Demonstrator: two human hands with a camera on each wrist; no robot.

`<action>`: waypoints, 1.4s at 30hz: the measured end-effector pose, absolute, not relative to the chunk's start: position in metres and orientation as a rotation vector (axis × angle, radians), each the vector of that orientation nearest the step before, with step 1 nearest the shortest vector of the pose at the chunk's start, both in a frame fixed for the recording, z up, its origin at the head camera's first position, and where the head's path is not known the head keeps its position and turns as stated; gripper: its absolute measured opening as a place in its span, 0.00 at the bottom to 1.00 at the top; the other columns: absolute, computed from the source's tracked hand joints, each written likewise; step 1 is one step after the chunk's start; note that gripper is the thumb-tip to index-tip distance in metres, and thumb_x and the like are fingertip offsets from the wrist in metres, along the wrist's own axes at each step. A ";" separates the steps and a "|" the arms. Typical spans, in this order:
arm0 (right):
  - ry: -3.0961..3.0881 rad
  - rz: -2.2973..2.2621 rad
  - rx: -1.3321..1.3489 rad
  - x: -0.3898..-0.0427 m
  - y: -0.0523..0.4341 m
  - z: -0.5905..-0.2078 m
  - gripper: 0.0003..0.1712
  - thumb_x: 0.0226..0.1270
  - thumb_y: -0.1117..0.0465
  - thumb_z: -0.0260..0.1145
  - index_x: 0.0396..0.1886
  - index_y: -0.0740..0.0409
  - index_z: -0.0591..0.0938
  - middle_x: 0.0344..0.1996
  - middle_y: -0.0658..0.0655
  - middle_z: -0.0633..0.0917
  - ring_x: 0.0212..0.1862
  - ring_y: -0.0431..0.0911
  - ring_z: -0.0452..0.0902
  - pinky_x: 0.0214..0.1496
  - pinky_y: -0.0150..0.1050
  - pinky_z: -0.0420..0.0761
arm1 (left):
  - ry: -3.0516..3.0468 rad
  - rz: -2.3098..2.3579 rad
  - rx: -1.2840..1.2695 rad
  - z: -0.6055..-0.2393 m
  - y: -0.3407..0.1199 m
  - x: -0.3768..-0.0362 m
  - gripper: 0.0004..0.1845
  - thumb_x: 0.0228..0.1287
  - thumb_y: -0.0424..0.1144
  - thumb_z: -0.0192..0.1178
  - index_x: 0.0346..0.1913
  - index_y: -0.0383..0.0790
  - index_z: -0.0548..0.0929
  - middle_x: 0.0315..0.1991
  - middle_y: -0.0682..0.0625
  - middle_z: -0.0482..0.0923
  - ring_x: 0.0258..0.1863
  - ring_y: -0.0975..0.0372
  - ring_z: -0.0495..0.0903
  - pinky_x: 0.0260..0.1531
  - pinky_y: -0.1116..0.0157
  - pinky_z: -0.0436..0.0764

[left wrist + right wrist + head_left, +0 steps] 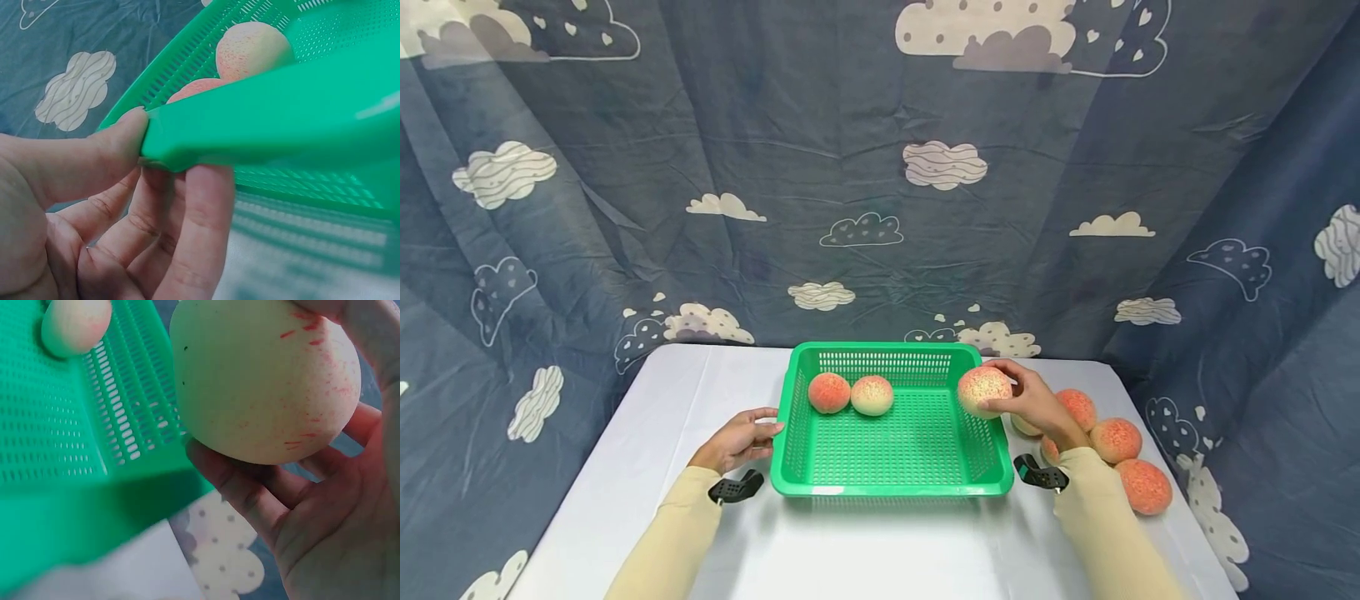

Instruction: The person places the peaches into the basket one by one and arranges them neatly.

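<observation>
A green plastic basket (pixel 891 491) with perforated walls sits on the table. My left hand (pixel 741 438) pinches its left rim, thumb on top and fingers underneath, as the left wrist view shows. Inside, at the back left, lie a reddish peach (pixel 829 393) and, beside it, a paler peach (pixel 872 396). My right hand (pixel 1039 406) grips another peach (pixel 262 381), pale cream with red specks, at the basket's right rim. In the right wrist view the thumb is above this peach and the fingers curl below it.
Several more peaches (pixel 1116 440) lie on the table right of the basket, some partly hidden behind my right hand and wrist. White cloth (pixel 655 417) covers the table. A dark blue curtain with cloud prints (pixel 850 125) hangs behind it and at both sides.
</observation>
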State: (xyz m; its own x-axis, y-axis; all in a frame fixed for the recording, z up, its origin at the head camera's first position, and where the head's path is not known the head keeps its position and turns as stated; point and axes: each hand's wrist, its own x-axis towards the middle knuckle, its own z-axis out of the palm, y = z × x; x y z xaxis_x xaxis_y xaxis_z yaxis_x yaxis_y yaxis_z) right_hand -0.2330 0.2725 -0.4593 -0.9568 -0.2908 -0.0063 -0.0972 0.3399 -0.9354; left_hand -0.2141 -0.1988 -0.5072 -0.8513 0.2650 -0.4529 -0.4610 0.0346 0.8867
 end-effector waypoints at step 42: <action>2.617 -1.364 -0.166 -0.303 0.170 -0.533 0.36 0.46 0.66 0.79 0.58 0.62 0.77 0.53 0.63 0.79 0.52 0.57 0.76 0.52 0.52 0.77 | 1.820 1.865 -0.209 -0.508 -0.200 -0.214 0.27 0.69 0.33 0.57 0.66 0.27 0.63 0.32 0.51 0.84 0.30 0.65 0.82 0.32 0.67 0.82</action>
